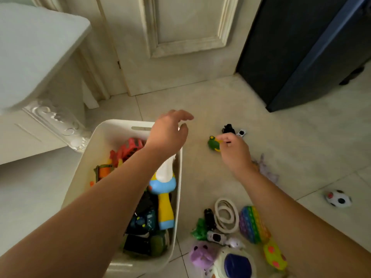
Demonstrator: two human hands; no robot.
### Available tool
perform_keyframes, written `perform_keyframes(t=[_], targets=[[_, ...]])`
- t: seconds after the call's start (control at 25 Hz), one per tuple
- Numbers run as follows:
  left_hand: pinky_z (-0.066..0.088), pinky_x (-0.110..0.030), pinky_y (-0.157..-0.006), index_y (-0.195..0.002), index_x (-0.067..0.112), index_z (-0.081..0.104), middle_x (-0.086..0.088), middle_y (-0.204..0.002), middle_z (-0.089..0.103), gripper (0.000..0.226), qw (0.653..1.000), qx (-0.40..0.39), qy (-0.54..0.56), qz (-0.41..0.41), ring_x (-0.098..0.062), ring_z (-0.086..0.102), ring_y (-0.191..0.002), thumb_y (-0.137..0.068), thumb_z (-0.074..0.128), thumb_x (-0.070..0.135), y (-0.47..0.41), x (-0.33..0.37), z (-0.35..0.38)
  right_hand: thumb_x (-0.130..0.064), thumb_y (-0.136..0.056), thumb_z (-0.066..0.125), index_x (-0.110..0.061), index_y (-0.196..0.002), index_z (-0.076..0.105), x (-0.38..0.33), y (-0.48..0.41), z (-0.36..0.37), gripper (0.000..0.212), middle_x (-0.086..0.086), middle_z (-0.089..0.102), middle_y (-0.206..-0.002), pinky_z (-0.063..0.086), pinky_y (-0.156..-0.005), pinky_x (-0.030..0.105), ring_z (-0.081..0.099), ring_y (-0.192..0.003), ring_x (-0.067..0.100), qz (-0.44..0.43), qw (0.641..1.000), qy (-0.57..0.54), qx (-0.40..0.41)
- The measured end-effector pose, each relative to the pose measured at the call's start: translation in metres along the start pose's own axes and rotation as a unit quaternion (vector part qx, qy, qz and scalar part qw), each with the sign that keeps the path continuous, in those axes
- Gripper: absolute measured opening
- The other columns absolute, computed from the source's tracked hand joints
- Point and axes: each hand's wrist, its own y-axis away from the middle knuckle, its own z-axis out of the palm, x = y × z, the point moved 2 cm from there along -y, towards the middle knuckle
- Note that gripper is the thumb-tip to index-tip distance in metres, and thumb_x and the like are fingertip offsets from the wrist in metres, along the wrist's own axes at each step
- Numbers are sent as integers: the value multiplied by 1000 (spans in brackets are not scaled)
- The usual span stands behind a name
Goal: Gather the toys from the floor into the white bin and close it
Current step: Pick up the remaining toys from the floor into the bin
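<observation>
The white bin stands on the floor at centre left, holding several toys such as a red one and a blue and yellow one. My left hand hovers over the bin's far right corner with fingers apart and nothing in it. To the right, my right hand pinches a green and yellow toy just above the floor. A black toy and a small white car lie just beyond it.
Several toys lie at the bottom right: a white ring, a rainbow pop toy, a purple plush, a green toy. A soccer ball toy sits far right. A dark cabinet and a white door stand behind.
</observation>
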Motion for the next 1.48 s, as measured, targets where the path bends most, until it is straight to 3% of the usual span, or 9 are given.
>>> perform_keyframes(t=[0.16,0.36,0.56,0.72,0.84,0.92,1.16,1.32,1.48], targets=[[41,-27,-94,-127,24,59,-4,-130,53,38,987,-144,-67,37,-23,54,-116,-92,50,11,-53,17,81,-5,-91,47,-16,-127,60,74,-76,2,40,20,46,-129,44,-80,30,58,-105,37,69,993,78,-58],[42,-42,-104,-147,17,34,-12,-142,38,57,927,-322,-183,-56,-34,48,-126,-93,52,21,-105,7,175,-16,-96,48,-31,-149,33,131,-137,38,57,16,18,-156,35,-111,42,35,-135,40,54,972,147,-173],[37,-41,-104,-152,20,20,-13,-155,20,62,901,-360,-230,-69,-38,38,-134,-96,48,21,-130,-13,240,-29,-99,46,-34,-146,35,149,-163,53,49,16,27,-150,38,-107,43,40,-130,38,31,975,129,-176],[40,-45,-102,-148,27,26,-14,-149,27,59,889,-366,-267,-61,-42,38,-127,-95,50,26,-129,-36,274,-28,-93,59,-19,-118,50,158,-166,47,29,12,47,-115,46,-76,31,56,-98,31,53,993,57,-87],[47,-44,-89,-138,26,34,-14,-129,40,59,902,-336,-247,-107,-37,43,-118,-86,62,30,-125,-47,276,-21,-89,63,-17,-112,44,160,-171,34,30,6,54,-106,40,-57,21,56,-78,16,123,987,-92,-53],[48,-42,-86,-131,18,36,-15,-124,44,67,899,-332,-230,-171,-36,47,-115,-78,72,37,-125,-59,275,-17,-86,62,-22,-128,36,158,-178,23,49,4,50,-113,46,-65,22,58,-84,12,187,955,-221,-62],[50,-34,-77,-126,5,53,-12,-117,56,73,799,-128,270,-522,-27,58,-98,-74,76,50,-123,-70,263,-10,-82,51,-9,-101,61,158,-181,22,21,15,64,-99,53,-93,48,67,-93,31,255,879,-376,-144],[50,-37,-89,-105,18,58,-5,-97,59,42,699,-47,486,-522,-22,59,-90,-82,65,52,-120,-32,249,-14,-90,47,-6,-101,64,145,-167,21,21,12,71,-89,57,-83,41,71,-78,25,266,849,-429,-156],[57,-40,-85,-111,18,62,-5,-106,67,48,713,-44,509,-480,-24,67,-94,-79,67,53,-113,13,223,-23,-91,48,-13,-85,69,105,-146,7,24,8,71,-80,56,-73,36,69,-68,20,233,850,-441,-171]])
